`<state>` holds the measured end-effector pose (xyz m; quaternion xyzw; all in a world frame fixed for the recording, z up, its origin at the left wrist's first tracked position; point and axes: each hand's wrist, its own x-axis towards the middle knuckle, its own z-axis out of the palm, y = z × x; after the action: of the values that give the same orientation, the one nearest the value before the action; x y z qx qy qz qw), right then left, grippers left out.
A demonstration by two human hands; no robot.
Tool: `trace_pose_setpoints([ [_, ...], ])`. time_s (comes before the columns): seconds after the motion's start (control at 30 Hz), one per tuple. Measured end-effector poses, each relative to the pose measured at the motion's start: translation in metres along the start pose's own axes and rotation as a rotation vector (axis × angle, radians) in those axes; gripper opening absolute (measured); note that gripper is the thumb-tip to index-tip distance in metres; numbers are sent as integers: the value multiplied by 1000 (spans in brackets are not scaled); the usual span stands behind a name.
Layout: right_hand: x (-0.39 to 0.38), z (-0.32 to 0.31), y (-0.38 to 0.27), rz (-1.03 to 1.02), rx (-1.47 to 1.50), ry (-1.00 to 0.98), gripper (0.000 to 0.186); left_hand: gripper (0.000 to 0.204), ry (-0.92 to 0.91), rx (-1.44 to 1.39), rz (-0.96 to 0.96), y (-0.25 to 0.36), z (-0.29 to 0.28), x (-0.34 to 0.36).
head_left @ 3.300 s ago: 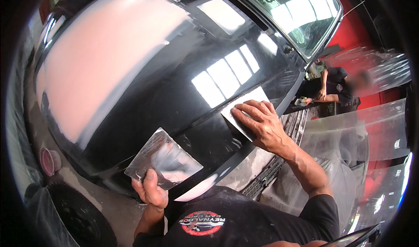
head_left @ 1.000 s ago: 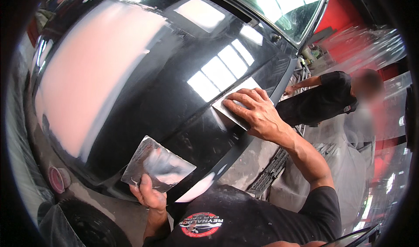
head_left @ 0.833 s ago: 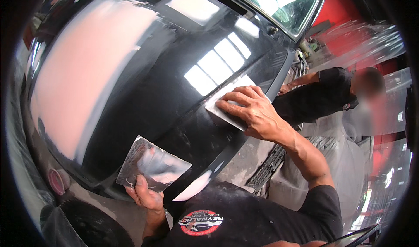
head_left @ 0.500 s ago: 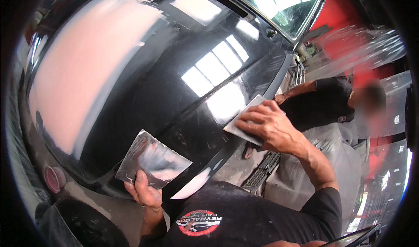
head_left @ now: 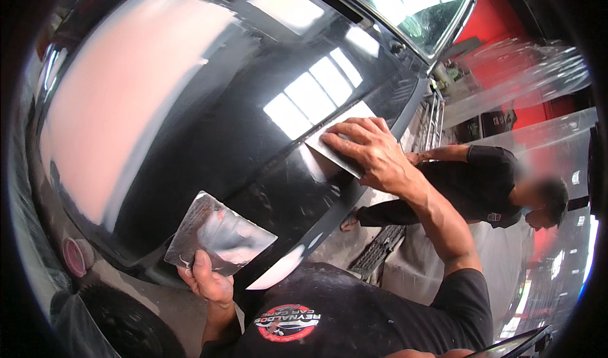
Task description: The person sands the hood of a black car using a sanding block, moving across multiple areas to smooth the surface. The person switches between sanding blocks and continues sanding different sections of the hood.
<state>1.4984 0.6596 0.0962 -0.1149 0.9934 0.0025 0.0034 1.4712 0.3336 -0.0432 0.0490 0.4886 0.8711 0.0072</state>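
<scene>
My left hand (head_left: 206, 278) grips a square putty board (head_left: 221, 234) by its near edge, thumb on top. Smears of grey and pinkish putty cover the board. Farther right, my right hand (head_left: 373, 152) presses a flat, pale putty spreader (head_left: 332, 141) to the glossy black car panel (head_left: 209, 149), fingers spread over its top. The spreader's edge lies close to a seam in the panel; its underside is hidden. A large pinkish-white filler patch (head_left: 136, 86) covers the panel's left part, and a small white patch (head_left: 278, 270) sits at the near edge.
A co-worker in black (head_left: 462, 184) stands beyond the panel's right edge, one hand near the car. The windshield (head_left: 411, 10) is at the top right. Plastic sheeting (head_left: 532, 67) hangs at the right. A car wheel (head_left: 123, 320) is at the lower left, near a round reddish lamp (head_left: 77, 257).
My right hand and the spreader have moved up and slightly left across the panel, toward the seam. The putty board has barely shifted. The co-worker has moved slightly down and right in view.
</scene>
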Motion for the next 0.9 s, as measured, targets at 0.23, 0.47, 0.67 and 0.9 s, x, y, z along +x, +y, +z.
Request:
trace_pose_setpoints([
  [0.23, -42, -4, -21, 79, 56, -88, 70, 60, -80, 341, 211, -3, -7, 5],
  [0.47, -49, -29, -16, 89, 72, -55, 75, 48, -60, -37, 118, -8, -9, -1],
  [0.67, -4, -3, -26, 42, -62, -27, 80, 48, -106, -72, 134, -13, -12, -1],
  [0.9, 10, 2, -20, -32, 0, 19, 73, 55, -8, -13, 56, -9, -9, -2],
])
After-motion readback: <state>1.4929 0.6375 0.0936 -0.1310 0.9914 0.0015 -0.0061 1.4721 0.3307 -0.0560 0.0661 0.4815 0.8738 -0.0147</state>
